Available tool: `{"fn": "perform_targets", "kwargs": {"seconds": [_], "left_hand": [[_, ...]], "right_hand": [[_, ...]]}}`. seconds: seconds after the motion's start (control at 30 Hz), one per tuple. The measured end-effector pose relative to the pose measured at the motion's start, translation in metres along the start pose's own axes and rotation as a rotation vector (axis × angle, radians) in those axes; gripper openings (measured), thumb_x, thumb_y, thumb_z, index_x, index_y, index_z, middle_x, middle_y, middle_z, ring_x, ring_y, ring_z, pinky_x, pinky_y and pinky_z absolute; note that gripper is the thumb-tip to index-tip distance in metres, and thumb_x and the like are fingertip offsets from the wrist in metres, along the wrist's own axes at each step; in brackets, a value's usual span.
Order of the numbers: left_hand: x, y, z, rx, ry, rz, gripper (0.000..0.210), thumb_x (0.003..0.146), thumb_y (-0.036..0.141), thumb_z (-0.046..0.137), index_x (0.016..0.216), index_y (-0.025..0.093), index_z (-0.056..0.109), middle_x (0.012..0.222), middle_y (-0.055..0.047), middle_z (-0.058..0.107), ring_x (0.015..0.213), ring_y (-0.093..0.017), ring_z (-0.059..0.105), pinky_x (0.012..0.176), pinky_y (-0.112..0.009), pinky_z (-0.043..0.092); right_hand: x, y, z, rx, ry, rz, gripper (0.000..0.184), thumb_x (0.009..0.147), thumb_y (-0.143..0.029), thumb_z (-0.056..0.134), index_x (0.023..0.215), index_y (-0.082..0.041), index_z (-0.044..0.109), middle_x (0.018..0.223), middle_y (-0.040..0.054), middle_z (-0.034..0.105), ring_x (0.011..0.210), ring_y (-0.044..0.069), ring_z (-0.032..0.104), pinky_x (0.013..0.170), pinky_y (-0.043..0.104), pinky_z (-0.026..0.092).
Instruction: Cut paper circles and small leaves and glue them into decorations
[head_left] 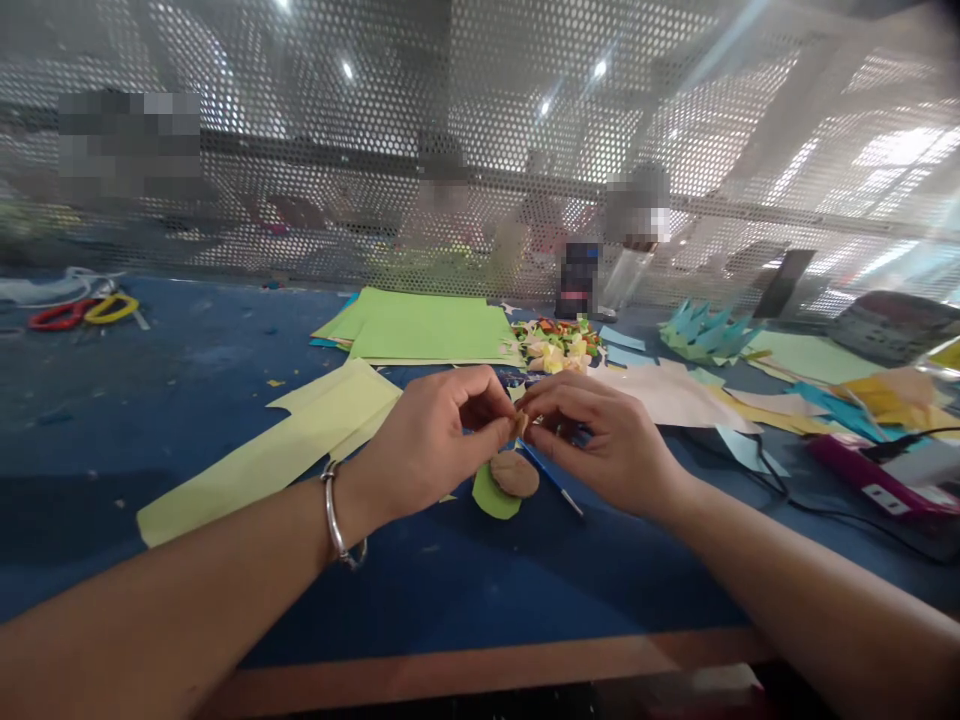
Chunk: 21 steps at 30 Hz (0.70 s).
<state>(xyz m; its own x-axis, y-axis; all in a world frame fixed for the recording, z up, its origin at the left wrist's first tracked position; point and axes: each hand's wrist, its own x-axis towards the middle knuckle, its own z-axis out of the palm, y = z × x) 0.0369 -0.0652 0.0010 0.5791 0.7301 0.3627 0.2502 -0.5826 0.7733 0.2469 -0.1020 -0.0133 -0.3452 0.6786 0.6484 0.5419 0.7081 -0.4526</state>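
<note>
My left hand [442, 430] and my right hand [604, 435] meet in front of me, fingertips pinched on a small tan folded paper piece [520, 427]. Its exact shape is partly covered by my fingers. Just below lies a round brown disc [515, 474], overlapping a rounded green paper piece [495, 500]. A thin blue stick-like tool [551, 477] with a pale tip rests beside the disc, under my right hand. On my left wrist is a silver bangle [334, 510].
Green paper sheets [435, 325] are stacked behind my hands, near a pile of small colourful paper pieces [562, 345]. Yellow paper [262, 460] lies left, scissors [82, 312] far left. A teal paper crown shape [709, 332] and a magenta power strip [877, 478] with cables are right. A perforated screen [337, 180] stands behind.
</note>
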Motion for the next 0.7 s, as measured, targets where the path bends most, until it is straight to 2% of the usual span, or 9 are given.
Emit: {"fn": "perform_targets", "kwargs": {"seconds": [0.13,0.27,0.47,0.7], "left_hand": [[-0.001,0.006,-0.004,0.159,-0.044,0.073,0.006,0.087,0.017,0.061,0.088,0.019,0.067,0.084,0.0,0.069,0.075,-0.013,0.065,0.071,-0.026,0.05],[0.0,0.005,-0.006,0.242,-0.056,0.101,0.007,0.087,0.017,0.06,0.086,0.019,0.066,0.086,0.0,0.067,0.075,-0.013,0.062,0.071,-0.026,0.049],[0.0,0.002,-0.011,0.202,-0.145,0.003,0.006,0.087,0.019,0.06,0.087,0.019,0.065,0.079,0.0,0.068,0.069,-0.014,0.063,0.063,-0.026,0.047],[0.006,-0.001,-0.018,0.176,-0.243,-0.012,0.007,0.085,0.02,0.062,0.087,0.018,0.068,0.075,-0.001,0.069,0.066,-0.014,0.062,0.06,-0.025,0.046]], "right_hand": [[0.0,0.001,0.0,0.009,-0.041,-0.038,0.007,0.088,-0.011,0.065,0.087,-0.017,0.067,0.104,0.0094,0.067,0.079,0.014,0.063,0.065,0.026,0.053],[-0.001,0.003,0.002,-0.011,-0.064,-0.045,0.006,0.09,-0.013,0.063,0.088,-0.017,0.067,0.104,0.0092,0.065,0.079,0.014,0.062,0.068,0.027,0.054],[-0.002,0.004,0.004,-0.037,-0.128,-0.045,0.01,0.088,-0.01,0.063,0.09,-0.019,0.068,0.106,0.0086,0.066,0.084,0.016,0.064,0.071,0.029,0.054],[-0.002,0.005,0.007,-0.064,-0.113,-0.1,0.011,0.089,-0.009,0.063,0.083,-0.018,0.067,0.103,0.0078,0.065,0.09,0.017,0.064,0.079,0.031,0.052]]}}
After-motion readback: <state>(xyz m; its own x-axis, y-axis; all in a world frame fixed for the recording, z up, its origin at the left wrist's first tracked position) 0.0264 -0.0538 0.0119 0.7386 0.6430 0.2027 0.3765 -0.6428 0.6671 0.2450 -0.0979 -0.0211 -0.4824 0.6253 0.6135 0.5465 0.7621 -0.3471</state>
